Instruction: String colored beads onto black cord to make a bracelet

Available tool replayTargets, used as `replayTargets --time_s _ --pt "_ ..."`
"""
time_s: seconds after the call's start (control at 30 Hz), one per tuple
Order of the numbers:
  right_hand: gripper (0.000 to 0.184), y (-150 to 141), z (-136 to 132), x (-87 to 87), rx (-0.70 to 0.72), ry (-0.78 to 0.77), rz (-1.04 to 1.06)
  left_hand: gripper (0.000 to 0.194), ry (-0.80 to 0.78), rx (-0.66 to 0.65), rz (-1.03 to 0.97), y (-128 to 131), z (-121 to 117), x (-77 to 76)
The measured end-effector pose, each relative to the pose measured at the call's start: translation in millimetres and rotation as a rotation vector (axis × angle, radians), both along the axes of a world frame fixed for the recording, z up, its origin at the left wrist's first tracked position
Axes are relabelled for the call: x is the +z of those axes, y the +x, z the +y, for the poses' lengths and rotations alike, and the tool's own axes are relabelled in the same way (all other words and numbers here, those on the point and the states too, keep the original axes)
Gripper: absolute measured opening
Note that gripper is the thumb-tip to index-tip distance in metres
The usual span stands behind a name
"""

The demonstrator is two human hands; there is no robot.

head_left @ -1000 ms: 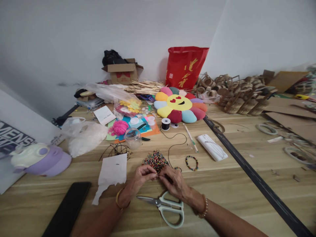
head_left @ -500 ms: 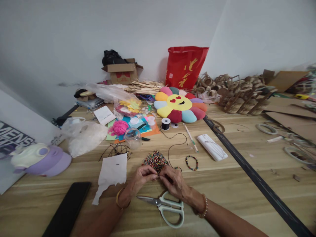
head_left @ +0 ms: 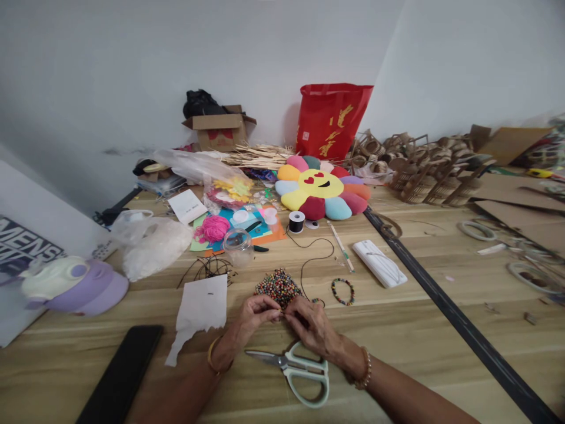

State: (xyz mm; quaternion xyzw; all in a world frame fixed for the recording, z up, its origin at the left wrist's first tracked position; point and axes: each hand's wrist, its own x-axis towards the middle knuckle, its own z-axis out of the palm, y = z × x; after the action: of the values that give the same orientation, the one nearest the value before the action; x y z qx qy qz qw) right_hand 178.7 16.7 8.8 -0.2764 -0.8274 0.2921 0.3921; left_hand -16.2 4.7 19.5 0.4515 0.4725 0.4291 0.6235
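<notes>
My left hand (head_left: 252,318) and my right hand (head_left: 311,325) meet fingertip to fingertip at the near edge of a heap of small multicoloured beads (head_left: 278,287). Both are closed in a pinch. A black cord (head_left: 302,272) curves from its spool (head_left: 296,221) down to a few threaded beads beside my right hand, whose fingers close over its end. Whatever sits between my left fingertips is too small to make out. Just below the hands lie scissors (head_left: 304,372) with pale green handles. A finished-looking bead bracelet (head_left: 343,292) rests to the right.
Left of my hands are a torn white paper (head_left: 200,306), cut black cords (head_left: 210,268) and a black phone-like slab (head_left: 121,374). Beyond the beads stand a clear jar (head_left: 238,247), pink yarn (head_left: 212,228) and a flower cushion (head_left: 321,187). A white power bank-like block (head_left: 379,263) lies right.
My fingertips have shifted very slightly at the pinch, the left ones a touch leftward. Everything else stays where it was.
</notes>
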Motion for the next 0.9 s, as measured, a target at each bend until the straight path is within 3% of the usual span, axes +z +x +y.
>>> replayTargets --time_s 0.9 --pt "0.014 0.1 0.1 0.2 -0.007 -0.007 0.011 0.027 0.003 0.005 -0.028 -0.5 0.1 -2.6"
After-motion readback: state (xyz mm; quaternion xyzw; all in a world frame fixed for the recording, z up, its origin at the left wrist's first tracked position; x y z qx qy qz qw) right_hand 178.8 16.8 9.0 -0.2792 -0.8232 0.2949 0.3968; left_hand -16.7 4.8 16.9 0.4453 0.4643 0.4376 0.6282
